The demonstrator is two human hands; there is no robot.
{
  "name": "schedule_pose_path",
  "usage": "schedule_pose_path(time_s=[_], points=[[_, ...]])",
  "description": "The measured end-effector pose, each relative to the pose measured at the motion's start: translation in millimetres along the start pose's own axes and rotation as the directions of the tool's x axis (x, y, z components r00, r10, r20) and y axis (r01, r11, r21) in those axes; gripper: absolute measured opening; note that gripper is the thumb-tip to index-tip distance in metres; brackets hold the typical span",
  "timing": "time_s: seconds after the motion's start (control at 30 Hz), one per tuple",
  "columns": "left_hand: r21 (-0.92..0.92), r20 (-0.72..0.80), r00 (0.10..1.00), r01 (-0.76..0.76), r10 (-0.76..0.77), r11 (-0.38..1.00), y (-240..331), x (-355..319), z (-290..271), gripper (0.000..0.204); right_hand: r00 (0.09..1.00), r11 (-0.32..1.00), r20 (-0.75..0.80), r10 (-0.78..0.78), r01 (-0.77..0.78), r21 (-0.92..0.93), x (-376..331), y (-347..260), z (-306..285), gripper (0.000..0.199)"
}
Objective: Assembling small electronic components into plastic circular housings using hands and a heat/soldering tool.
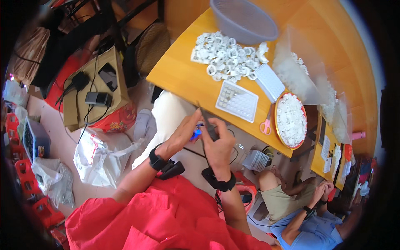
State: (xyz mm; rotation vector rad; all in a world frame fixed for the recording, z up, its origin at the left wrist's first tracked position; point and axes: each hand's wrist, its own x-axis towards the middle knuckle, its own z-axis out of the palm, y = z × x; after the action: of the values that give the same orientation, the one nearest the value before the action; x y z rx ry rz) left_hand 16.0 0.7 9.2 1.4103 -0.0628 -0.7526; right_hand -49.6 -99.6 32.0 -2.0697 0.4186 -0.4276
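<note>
— Head view: what do we hold above our lap, short of the yellow table (183, 79)?
— Our left hand (180, 135) pinches a small blue piece (195, 134); our right hand (218, 143) grips a dark thin tool (207, 123) touching it.

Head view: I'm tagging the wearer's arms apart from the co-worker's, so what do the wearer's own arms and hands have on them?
Both forearms are bare below a red short-sleeved shirt. The left hand has a black wristband with a small black device hanging from it. The right hand has a matching black band and device. No gloves on either hand.
</note>
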Motion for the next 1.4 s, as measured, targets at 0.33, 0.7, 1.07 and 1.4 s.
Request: schedule_pose_path(time_s=[0.33, 0.7, 1.07, 1.4], points=[[-0.151, -0.006, 0.998, 0.064, -0.066, 0.986, -8.0, 0.6, -9.1, 0.056, 0.975, 0.977, -0.073, -0.209, 0.205, -0.053, 0.9, 0.3, 13.2, 0.014], [-0.139, 0.105, 0.994, 0.030, -0.015, 0.990, -6.4, 3.4, -12.5, 0.048, 0.960, 0.955, -0.030, -0.277, 0.271, -0.120, -2.8, -5.4, 12.4, 0.024], [-0.204, 0.327, 0.945, 0.049, 0.020, 0.978, -5.6, 3.0, -25.6, 0.040, 0.937, 0.952, -0.305, -0.169, 0.076, -0.296, 16.3, 21.0, -39.4, 0.015], [-0.449, 0.455, 0.878, 0.078, 0.153, 0.890, -3.5, 2.8, -37.9, 0.043, 0.870, 0.833, -0.347, -0.349, 0.120, -0.540, 38.4, 90.3, -74.5, 0.018]])
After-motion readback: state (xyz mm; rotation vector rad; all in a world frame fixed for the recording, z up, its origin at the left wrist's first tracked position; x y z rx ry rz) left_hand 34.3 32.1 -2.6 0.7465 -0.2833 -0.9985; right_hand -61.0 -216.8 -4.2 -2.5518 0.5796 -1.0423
